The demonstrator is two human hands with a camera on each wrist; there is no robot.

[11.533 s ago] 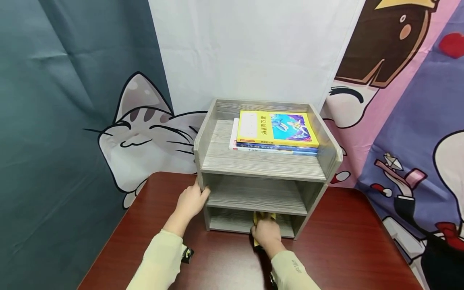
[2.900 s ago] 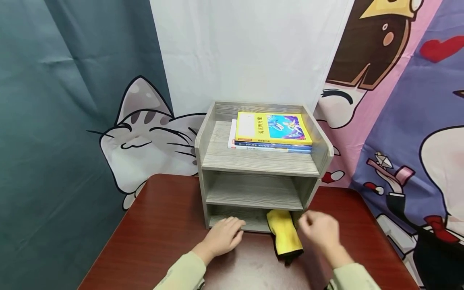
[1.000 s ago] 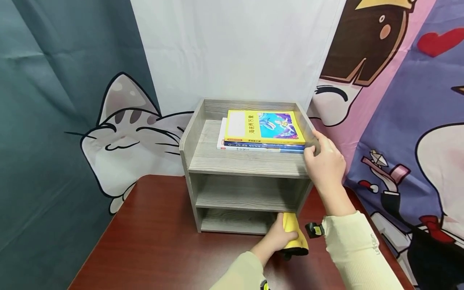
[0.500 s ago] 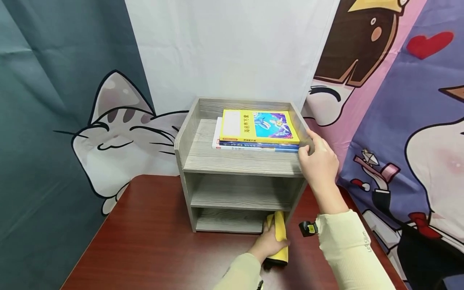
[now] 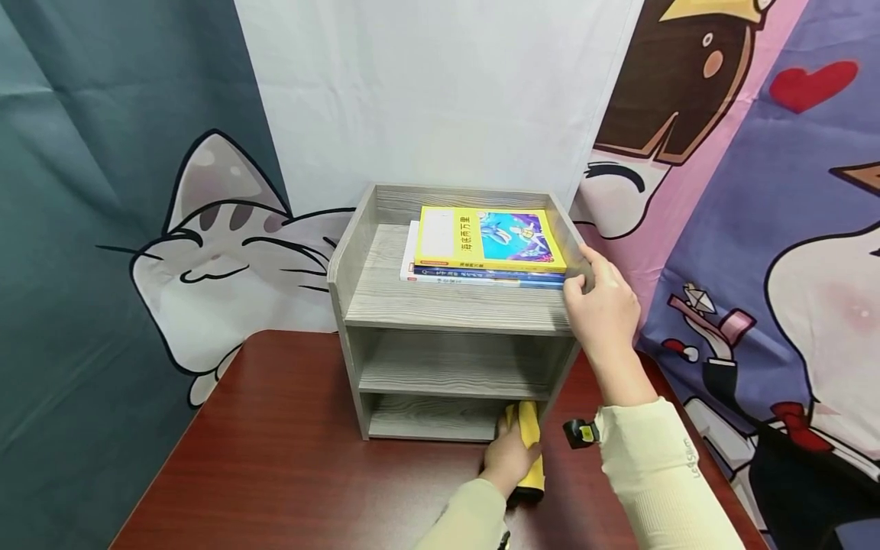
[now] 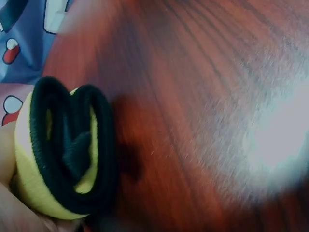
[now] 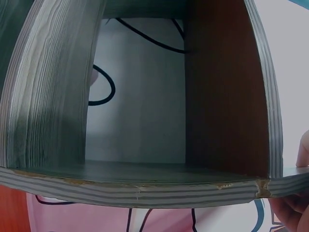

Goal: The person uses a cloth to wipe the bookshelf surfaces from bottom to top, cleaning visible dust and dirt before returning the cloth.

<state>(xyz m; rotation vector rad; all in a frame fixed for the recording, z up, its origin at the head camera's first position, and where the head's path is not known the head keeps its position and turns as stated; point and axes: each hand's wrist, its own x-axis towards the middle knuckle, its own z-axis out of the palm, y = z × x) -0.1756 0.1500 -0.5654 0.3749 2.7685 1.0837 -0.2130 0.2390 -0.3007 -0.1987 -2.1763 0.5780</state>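
Observation:
My left hand (image 5: 507, 457) grips a folded yellow cloth (image 5: 532, 472) with black edging. The cloth's far end reaches into the bottom compartment of a grey wood-grain shelf (image 5: 457, 309), at its right side, and its near end sticks out over the table. In the left wrist view the black-edged end of the cloth (image 6: 72, 150) shows as a folded loop. Up on the right, my right hand (image 5: 605, 315) holds the top of the shelf's side panel, thumb on the inner face. The right wrist view shows part of that hand (image 7: 294, 212) at the panel edge (image 7: 145, 191).
Several stacked books (image 5: 488, 241) lie on the shelf's top level, the uppermost one yellow. The shelf stands on a reddish-brown table (image 5: 275, 458) before printed curtains (image 5: 440, 92). Black cables (image 7: 149, 41) show behind the shelf's open back in the right wrist view.
Earlier my right hand held the cloth in the bottom compartment and the left held the shelf's left side; the hands have swapped. The cloth has since shifted slightly left in view.

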